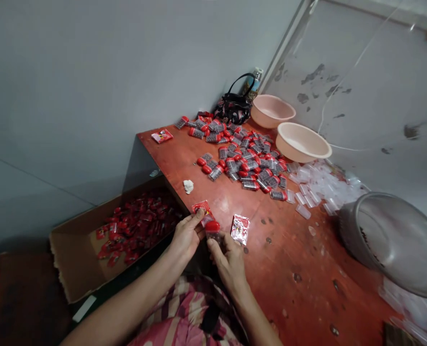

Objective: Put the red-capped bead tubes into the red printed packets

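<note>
At the near edge of a red-brown table [285,259], my left hand [186,236] pinches a small red printed packet [203,211] between thumb and fingers. My right hand [229,259] grips a small clear container with a red cap [213,228], held between both hands. A second red and white packet [240,228] lies on the table just right of my right hand. A big heap of the same red-capped filled containers [242,158] covers the far part of the table.
An open cardboard box [91,250] with several red packets sits left, below the table. Empty clear containers [317,187] lie right of the heap. Two pink basins [301,142], a black handbag [234,108] and a grey metal bowl [389,240] stand by the wall.
</note>
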Demonstrator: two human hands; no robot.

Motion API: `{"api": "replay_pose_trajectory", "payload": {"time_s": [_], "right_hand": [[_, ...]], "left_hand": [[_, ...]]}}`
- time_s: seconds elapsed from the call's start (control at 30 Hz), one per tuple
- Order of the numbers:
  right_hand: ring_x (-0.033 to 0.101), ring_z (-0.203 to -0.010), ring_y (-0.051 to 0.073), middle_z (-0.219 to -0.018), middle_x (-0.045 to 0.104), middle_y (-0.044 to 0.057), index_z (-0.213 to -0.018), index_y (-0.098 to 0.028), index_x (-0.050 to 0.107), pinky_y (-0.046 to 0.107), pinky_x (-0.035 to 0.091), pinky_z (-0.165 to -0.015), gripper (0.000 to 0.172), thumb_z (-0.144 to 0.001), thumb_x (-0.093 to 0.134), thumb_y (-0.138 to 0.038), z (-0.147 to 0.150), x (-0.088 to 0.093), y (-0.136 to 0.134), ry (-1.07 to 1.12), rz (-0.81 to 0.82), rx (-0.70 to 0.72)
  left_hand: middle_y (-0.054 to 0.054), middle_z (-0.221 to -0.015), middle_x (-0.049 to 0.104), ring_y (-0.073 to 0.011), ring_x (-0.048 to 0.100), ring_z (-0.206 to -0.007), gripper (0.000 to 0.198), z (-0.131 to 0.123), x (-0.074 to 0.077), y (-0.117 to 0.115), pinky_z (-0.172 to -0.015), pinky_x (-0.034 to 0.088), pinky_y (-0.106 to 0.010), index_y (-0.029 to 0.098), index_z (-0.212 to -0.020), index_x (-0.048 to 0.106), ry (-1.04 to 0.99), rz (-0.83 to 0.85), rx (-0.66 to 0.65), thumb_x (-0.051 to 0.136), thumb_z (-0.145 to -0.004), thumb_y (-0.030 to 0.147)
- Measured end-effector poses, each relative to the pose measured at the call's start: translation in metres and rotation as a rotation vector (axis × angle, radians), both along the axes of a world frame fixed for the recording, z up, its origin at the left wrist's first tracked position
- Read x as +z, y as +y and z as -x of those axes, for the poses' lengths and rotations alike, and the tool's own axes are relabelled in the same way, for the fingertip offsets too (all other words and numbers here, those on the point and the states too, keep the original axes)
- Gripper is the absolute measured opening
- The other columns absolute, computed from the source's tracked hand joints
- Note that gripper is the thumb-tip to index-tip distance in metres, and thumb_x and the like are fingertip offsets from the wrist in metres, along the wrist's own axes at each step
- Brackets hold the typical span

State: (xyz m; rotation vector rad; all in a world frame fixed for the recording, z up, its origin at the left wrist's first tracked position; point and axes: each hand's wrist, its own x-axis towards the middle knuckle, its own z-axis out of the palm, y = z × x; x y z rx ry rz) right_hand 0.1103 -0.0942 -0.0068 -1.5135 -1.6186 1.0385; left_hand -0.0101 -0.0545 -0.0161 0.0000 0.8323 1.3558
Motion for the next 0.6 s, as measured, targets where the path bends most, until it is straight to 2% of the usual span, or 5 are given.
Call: {"api": "replay_pose_trajectory", "payload": {"time_s": [0.1, 0.23, 0.4, 0.53, 0.6], "right_hand": [[0.050, -0.052, 0.011, -0.060, 0.056, -0.002, -0.089, -0.017, 0.059, 0.021, 0.039, -0.050, 0.018, -0.078, 0.053, -0.030, -0.002, 0.001, 0.002, -0.018, -0.034, 0.007], [0.048, -0.046, 0.009, -0.056, 0.053, -0.003, -0.087, -0.017, 0.058, 0.019, 0.037, -0.044, 0.020, -0.079, 0.051, -0.034, -0.006, -0.005, 0.003, 0.115, 0.065, 0.003], [0.049, -0.048, 0.010, -0.056, 0.052, -0.003, -0.088, -0.018, 0.057, 0.019, 0.039, -0.045, 0.019, -0.078, 0.053, -0.033, -0.014, -0.011, 0.003, 0.130, 0.061, -0.031], [0.050, -0.048, 0.010, -0.058, 0.054, -0.003, -0.087, -0.019, 0.057, 0.019, 0.040, -0.045, 0.017, -0.077, 0.054, -0.032, -0.017, -0.010, 0.004, 0.117, 0.026, -0.043], [0.049, -0.045, 0.009, -0.056, 0.053, -0.003, -0.084, -0.019, 0.056, 0.019, 0.039, -0.043, 0.016, -0.078, 0.054, -0.033, -0.017, -0.010, 0.005, 0.213, 0.072, -0.040]], "left_hand": [[-0.001, -0.062, 0.063, -0.0100, 0.057, -0.052, 0.021, -0.007, 0.005, -0.001, -0.052, 0.047, -0.022, 0.011, -0.071, 0.059, 0.076, -0.029, -0.009, 0.071, -0.060, 0.024], [0.000, -0.062, 0.062, -0.0095, 0.056, -0.052, 0.022, -0.011, 0.007, -0.001, -0.053, 0.045, -0.022, 0.011, -0.074, 0.060, 0.165, -0.107, -0.046, 0.071, -0.060, 0.024], [-0.001, -0.066, 0.063, -0.0114, 0.057, -0.057, 0.020, -0.013, 0.003, -0.002, -0.059, 0.045, -0.024, 0.012, -0.078, 0.061, 0.200, -0.187, -0.223, 0.069, -0.062, 0.020], [-0.002, -0.059, 0.061, -0.0122, 0.057, -0.057, 0.013, -0.014, -0.001, -0.004, -0.056, 0.044, -0.023, 0.010, -0.070, 0.062, 0.258, -0.188, -0.323, 0.066, -0.066, 0.021], [-0.003, -0.059, 0.061, -0.0130, 0.056, -0.053, 0.014, -0.013, -0.001, -0.004, -0.051, 0.043, -0.024, 0.010, -0.069, 0.061, 0.274, -0.216, -0.371, 0.064, -0.068, 0.023]]}}
